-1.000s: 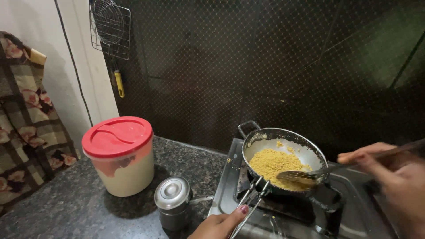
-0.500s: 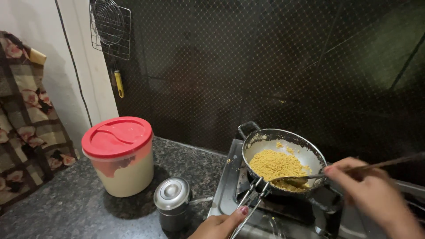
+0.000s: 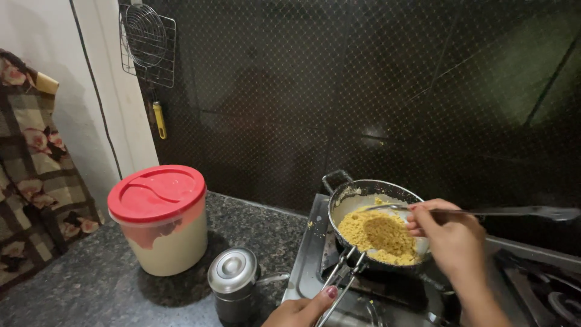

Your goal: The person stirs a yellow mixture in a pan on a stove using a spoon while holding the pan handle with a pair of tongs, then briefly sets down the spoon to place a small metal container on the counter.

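Down at six o'clock, the left hand (image 3: 301,310) is cut off by the bottom edge, its fingers pinched on the steel tongs (image 3: 340,280) that clamp the near rim of the small metal pan (image 3: 363,192). That pan sits on the gas stove (image 3: 387,297) at five o'clock, part-filled with yellow crumbly food (image 3: 380,235). Over it, the right hand (image 3: 446,239) is closed around a long metal spatula (image 3: 514,212), its blade touching the food and its handle pointing to three o'clock. Open granite counter (image 3: 91,284) lies at seven o'clock, beside a red-lidded plastic container (image 3: 160,219) and a small steel canister (image 3: 233,283). Whether the burner is lit is hidden beneath the pan.
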